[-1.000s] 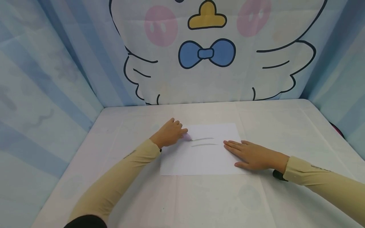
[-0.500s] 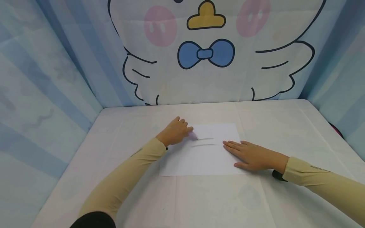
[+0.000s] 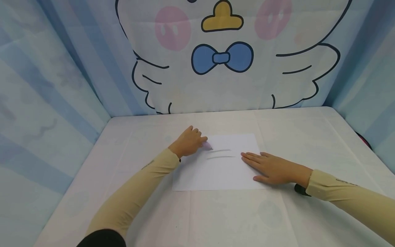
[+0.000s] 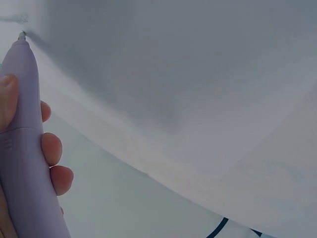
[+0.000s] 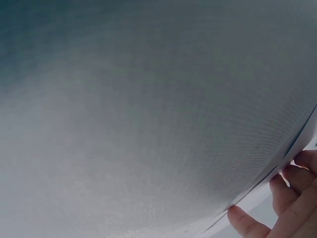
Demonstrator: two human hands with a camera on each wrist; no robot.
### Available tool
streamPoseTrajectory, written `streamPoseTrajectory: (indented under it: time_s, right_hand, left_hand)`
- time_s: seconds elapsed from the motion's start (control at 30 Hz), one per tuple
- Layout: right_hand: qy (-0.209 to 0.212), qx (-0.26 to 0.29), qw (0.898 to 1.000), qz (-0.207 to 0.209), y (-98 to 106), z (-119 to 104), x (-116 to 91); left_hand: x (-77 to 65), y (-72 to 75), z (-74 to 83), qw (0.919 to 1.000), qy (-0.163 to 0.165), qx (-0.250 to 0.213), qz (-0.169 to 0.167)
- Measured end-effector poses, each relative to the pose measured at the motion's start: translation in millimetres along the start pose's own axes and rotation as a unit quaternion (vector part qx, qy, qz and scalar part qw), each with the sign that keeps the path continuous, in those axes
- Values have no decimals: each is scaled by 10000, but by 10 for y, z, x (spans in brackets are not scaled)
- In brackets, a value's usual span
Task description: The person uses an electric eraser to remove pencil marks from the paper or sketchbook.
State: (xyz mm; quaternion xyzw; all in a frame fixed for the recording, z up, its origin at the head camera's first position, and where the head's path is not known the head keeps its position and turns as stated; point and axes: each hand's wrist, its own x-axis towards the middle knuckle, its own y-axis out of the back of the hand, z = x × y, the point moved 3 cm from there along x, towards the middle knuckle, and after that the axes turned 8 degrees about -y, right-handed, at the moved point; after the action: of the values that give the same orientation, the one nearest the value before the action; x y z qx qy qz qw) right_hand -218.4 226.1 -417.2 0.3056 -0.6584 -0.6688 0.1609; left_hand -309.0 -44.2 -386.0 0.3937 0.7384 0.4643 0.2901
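Between the thumb and curled fingers of my left hand (image 3: 188,141) is a thick lilac electric eraser (image 3: 207,145), which has a seam across its body in the left wrist view. Its small pale tip points down at the white paper (image 3: 216,176), close by the left end of the upper grey pencil line (image 3: 223,150). That end looks smudged and crumbly in the left wrist view. A second pencil line (image 3: 220,157) runs just below it. On the paper's right side my right hand (image 3: 274,168) rests flat, fingers straight and thumb apart.
The paper lies on a table with a pale cloth (image 3: 234,219). Behind it hangs a curtain with a cartoon figure and blue bow tie (image 3: 221,58). Blue striped curtains (image 3: 40,103) close off both sides.
My left hand has moved right along the upper line with the electric eraser, then slightly back and up. The line's left end is shorter. My right hand has stayed still.
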Motion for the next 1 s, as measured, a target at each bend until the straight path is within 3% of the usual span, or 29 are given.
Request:
streamPoseTrajectory:
  time_s: [0.23, 0.6, 1.0]
  right_hand:
    - [54, -3, 10000, 31, 14, -8, 0]
    - [-53, -18, 10000, -72, 2, 2, 8]
    - [4, -46, 10000, 1, 7, -12, 0]
  left_hand:
    - [-6, -7, -7, 10000, -2, -66, 37]
    - [-12, -4, -10, 9996, 119, -85, -260]
    - [-34, -18, -14, 9997, 59, -36, -255]
